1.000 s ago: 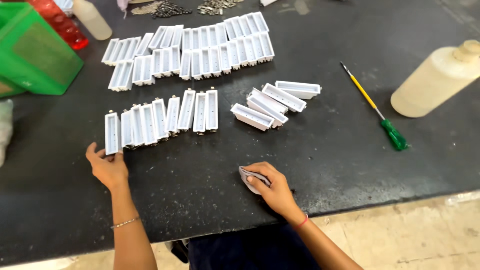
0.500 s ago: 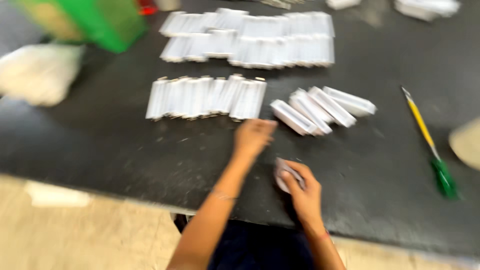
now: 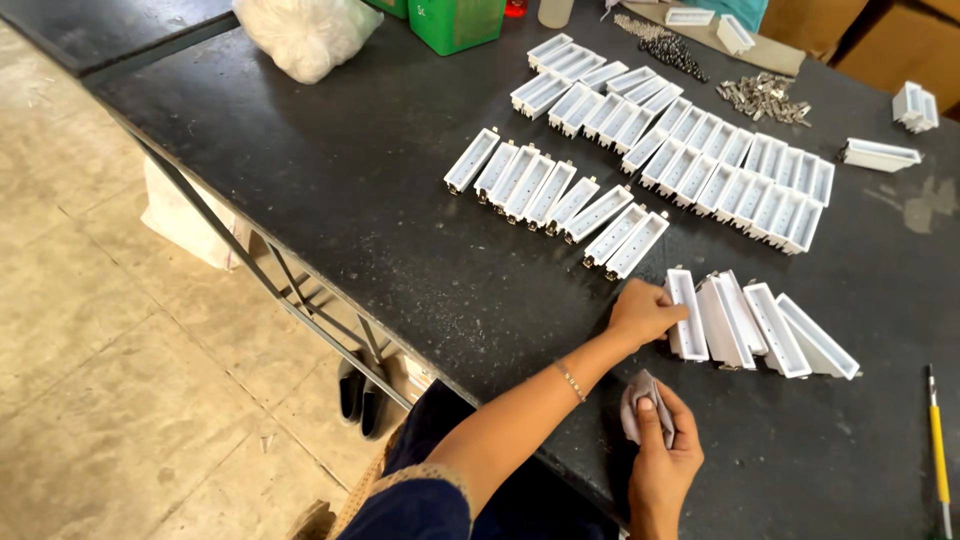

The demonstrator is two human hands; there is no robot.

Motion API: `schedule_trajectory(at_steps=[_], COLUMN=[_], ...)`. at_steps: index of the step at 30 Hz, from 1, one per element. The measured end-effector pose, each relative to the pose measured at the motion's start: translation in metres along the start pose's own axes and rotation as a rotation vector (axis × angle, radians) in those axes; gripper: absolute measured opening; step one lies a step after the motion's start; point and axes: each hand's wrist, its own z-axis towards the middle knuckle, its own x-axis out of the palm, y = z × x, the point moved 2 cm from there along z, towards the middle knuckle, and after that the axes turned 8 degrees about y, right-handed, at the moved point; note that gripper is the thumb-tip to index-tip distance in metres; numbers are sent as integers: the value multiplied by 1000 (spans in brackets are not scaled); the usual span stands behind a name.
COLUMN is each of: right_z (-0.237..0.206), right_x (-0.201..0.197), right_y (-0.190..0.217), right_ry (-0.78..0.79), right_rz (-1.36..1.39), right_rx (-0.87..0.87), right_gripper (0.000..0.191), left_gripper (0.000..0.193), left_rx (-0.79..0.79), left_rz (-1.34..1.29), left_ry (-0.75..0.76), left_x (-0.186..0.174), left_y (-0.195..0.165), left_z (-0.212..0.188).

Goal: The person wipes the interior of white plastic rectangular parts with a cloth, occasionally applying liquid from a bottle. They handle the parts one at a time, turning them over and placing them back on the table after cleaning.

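A person sits at the near edge of a dark tabletop, seen from a camera on their head. Their left hand reaches forward, fingers curled lightly onto the near end of a white plastic housing, a long, narrow open tray; it touches the piece but does not look to have lifted it. That housing is the leftmost of a small group of five lying side by side just right of the hand, near the front of the tabletop. The right hand rests nearer the body, closed around a small grey cloth folded between thumb and fingers. Farther back lies a slanting row of similar housings with small metal tabs, and beyond it a longer double row. At the far edge are a green box, a white plastic bag, a heap of dark small parts and a heap of metal clips. A yellow-handled screwdriver lies at the near right. The step in hand seems to be taking one housing from the small group, with the cloth ready for wiping; the next move would likely call for a firm pinch on the narrow piece without knocking its neighbours
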Motion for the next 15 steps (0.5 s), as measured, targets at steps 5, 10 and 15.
schedule_trajectory(at_steps=[5,10,15], right_z=[0,0,-3], right_x=[-2,-5,-6], right_y=[-2,-4,7], right_ry=[5,21,-3], right_rz=[-18,-86,-306], right_rx=[-2,15,-1], right_gripper=[32,32,33], left_gripper=[20,26,33], left_rx=[102,21,-104], left_rz=[-325,-737,-802], left_ry=[158,439,404], left_x=[1,3,8], left_y=[18,12,21], left_z=[9,11,-2])
